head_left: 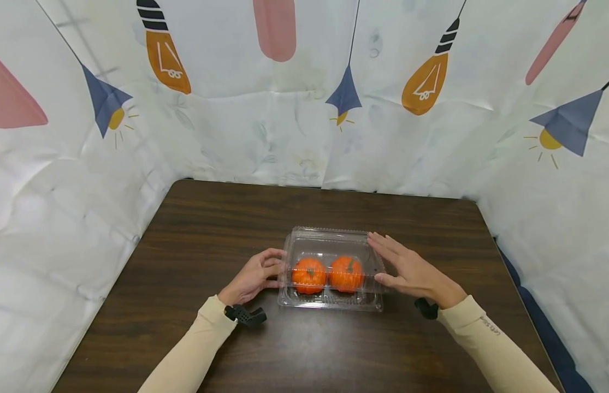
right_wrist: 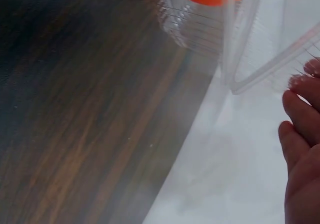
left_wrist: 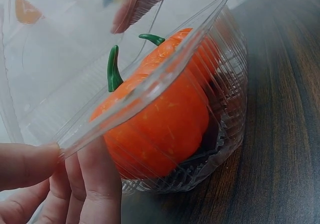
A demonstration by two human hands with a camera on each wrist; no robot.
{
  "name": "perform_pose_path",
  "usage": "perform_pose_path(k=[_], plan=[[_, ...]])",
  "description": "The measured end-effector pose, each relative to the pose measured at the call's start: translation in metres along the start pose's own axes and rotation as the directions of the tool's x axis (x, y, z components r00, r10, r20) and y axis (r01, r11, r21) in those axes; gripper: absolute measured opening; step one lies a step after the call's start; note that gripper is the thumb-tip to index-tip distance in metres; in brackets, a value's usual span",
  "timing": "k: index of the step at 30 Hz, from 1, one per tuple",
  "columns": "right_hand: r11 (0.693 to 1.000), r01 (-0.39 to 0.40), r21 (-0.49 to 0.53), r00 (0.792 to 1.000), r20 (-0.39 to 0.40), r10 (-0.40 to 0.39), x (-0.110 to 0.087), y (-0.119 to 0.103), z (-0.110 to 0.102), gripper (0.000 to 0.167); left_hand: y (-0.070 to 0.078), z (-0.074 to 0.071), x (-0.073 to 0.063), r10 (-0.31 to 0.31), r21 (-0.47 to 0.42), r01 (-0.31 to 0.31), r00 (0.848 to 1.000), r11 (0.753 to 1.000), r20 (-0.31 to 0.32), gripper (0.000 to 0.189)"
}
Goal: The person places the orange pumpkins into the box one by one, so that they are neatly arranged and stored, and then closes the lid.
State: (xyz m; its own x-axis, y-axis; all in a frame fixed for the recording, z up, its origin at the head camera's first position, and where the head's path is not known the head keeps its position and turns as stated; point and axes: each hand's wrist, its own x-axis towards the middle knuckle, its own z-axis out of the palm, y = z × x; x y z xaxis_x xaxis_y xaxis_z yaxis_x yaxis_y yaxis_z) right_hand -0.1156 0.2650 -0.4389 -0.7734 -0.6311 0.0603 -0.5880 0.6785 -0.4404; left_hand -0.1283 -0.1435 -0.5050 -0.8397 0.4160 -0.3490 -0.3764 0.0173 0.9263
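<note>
A clear plastic clamshell container sits on the table, its hinged lid tilted partway over the base. Two orange toy pumpkins with green stems lie side by side inside, a left pumpkin and a right pumpkin. At the container's left side, my left hand pinches the rim between thumb and fingers, as the left wrist view shows closely. My right hand is at the lid's right side with fingers extended, fingertips against the clear plastic. In the right wrist view those fingers stay straight beside the lid's edge.
The dark wood-grain table extends all round the container. White fabric printed with lamps and bulbs hangs behind it and at both sides. Black wrist straps, including the left strap, sit below each hand.
</note>
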Motion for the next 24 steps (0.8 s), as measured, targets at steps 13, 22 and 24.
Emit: perform_pose_path(k=[13, 22, 24], plan=[[0.982, 0.099, -0.164, 0.990, -0.080, -0.114, -0.006, 0.001, 0.017, 0.084, 0.000, 0.000, -0.001, 0.013, 0.001, -0.013, 1.000, 1.000, 0.018, 0.050], [0.936, 0.206, -0.284, 0.956, -0.147, -0.255, -0.006, 0.006, 0.028, 0.088, 0.001, 0.000, -0.003, 0.004, 0.015, -0.004, 1.000, 1.000, 0.004, 0.048], [0.929, 0.217, -0.299, 0.949, -0.160, -0.273, -0.007, 0.007, 0.030, 0.089, 0.001, 0.000, -0.003, -0.004, 0.017, 0.004, 1.000, 1.000, -0.003, 0.046]])
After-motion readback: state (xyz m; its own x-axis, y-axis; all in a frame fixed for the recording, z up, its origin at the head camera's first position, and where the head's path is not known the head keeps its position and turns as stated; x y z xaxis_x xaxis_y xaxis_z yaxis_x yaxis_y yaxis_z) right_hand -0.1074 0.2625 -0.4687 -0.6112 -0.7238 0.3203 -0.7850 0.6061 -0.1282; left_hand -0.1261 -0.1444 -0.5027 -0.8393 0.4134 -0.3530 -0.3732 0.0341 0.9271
